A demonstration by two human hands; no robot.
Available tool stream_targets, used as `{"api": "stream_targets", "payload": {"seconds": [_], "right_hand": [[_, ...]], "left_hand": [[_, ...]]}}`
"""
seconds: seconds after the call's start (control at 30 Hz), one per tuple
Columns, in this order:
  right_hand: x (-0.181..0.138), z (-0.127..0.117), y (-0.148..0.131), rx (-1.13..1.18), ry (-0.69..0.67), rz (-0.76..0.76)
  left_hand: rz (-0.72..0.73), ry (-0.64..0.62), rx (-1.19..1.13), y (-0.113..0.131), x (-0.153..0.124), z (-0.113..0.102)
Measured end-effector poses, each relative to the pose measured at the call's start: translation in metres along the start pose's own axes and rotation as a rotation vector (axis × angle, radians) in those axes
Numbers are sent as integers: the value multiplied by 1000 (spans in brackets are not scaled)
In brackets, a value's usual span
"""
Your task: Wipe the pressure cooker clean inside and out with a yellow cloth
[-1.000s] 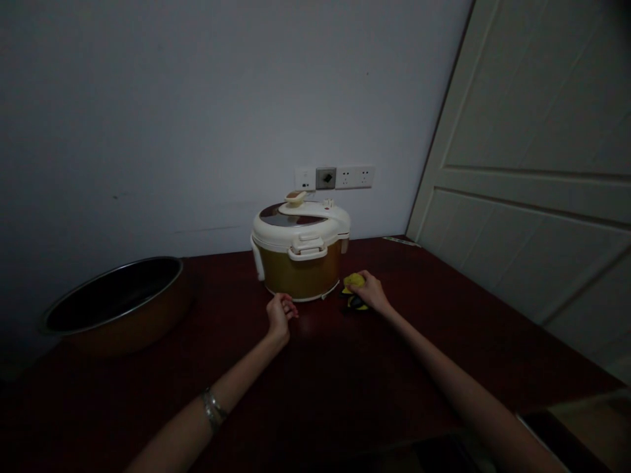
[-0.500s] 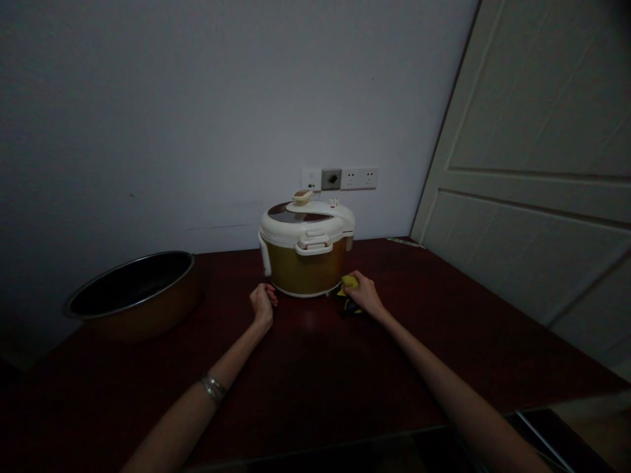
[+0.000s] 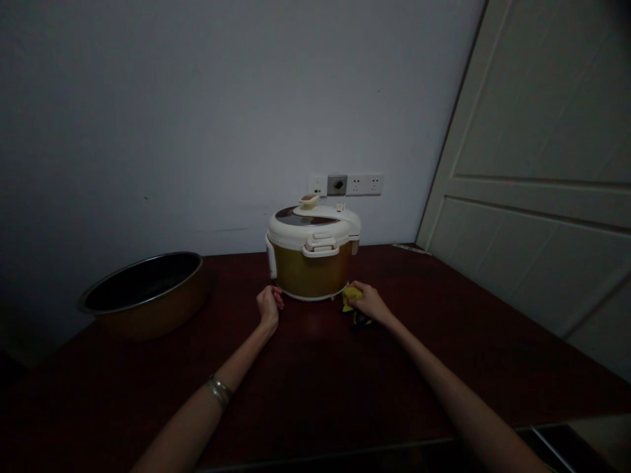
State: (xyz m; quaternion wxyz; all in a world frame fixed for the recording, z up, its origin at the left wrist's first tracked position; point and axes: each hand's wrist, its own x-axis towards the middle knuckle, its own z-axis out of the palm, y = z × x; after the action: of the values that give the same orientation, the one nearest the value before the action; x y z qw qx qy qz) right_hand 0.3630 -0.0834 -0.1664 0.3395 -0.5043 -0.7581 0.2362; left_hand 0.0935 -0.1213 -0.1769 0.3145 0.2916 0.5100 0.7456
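Observation:
A white and gold electric cooker (image 3: pixel 311 269) with a lid stands on the dark red table, near the wall. By the lower left of its base is my left hand (image 3: pixel 269 305), its fingers curled closed, with nothing visible in them. My right hand (image 3: pixel 369 302) grips a bunched yellow and dark cloth (image 3: pixel 351 293) beside the cooker's lower right edge. Part of the cloth hangs below the fingers onto the tabletop. Whether the cloth touches the cooker's base is hard to make out in the dim light.
On the left of the table (image 3: pixel 315 381) sits a large round pan (image 3: pixel 152 309) with a dark inside and a brownish outside. Wall sockets (image 3: pixel 363 184) are behind the cooker. A pale panelled door (image 3: pixel 532 197) rises on the right. A thin strip (image 3: pixel 411 249) lies by the back edge.
The whole view has shifted a little, so everything sits slightly farther right. Both hands stay by the cooker's base; my right hand still holds the cloth, its wrist turned slightly.

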Motion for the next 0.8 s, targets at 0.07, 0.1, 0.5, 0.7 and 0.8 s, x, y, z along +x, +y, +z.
{"api": "stream_targets", "payload": {"seconds": [0.07, 0.1, 0.5, 0.7, 0.8], "right_hand": [[5, -13, 14, -54, 81, 48], [7, -15, 19, -72, 117, 60], [5, 24, 13, -141, 191, 8], [-2, 25, 2, -144, 69, -98], [0, 21, 2, -182, 85, -90]], "left_hand": [[0, -4, -5, -1, 1, -1], [0, -6, -8, -1, 1, -1], [-7, -37, -9, 0, -2, 0], [-14, -46, 5, 3, -3, 0], [-23, -45, 11, 3, -3, 0]]}}
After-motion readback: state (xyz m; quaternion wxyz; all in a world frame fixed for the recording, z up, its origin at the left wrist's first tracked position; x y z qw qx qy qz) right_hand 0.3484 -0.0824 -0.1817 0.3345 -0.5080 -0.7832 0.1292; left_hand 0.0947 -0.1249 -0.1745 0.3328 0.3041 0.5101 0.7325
